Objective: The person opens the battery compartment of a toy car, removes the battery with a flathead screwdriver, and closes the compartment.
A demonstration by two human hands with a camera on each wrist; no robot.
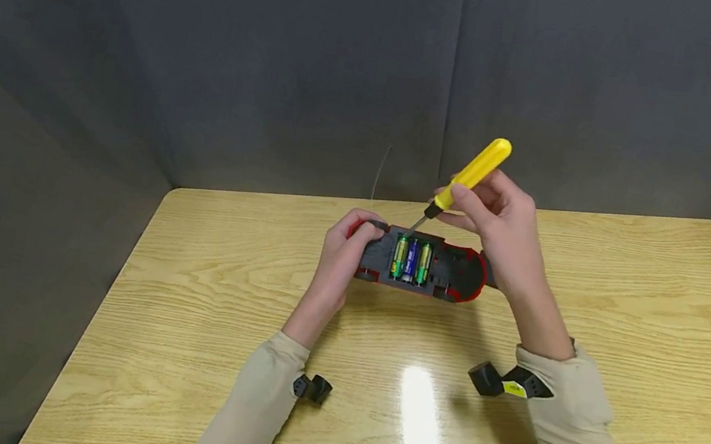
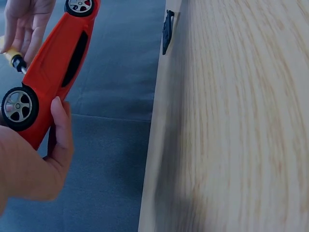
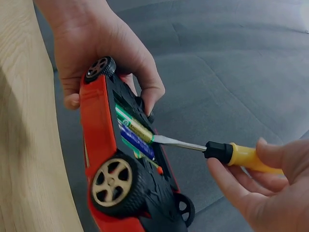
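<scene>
A red toy car [image 2: 60, 58] is held off the table, its black underside [image 1: 378, 253] turned up in the head view. My left hand [image 1: 343, 251] grips one end of it, thumb on the underside. Three batteries lie side by side in the uncovered compartment: a green one [image 1: 399, 258], a blue one [image 1: 411, 262] and another green one [image 1: 423, 263]. With thumb and fingers my right hand [image 1: 514, 229] holds a screwdriver [image 1: 474, 173] by its yellow handle. In the right wrist view, the screwdriver's metal blade [image 3: 179, 143] meets the end of a green battery [image 3: 135, 128].
Beneath the car is a wooden table [image 1: 209, 338], with a dark cloth [image 1: 315, 72] behind it. A small flat black piece [image 2: 167, 31] lies near the table's edge. One thin wire [image 1: 379, 172] rises near the left hand.
</scene>
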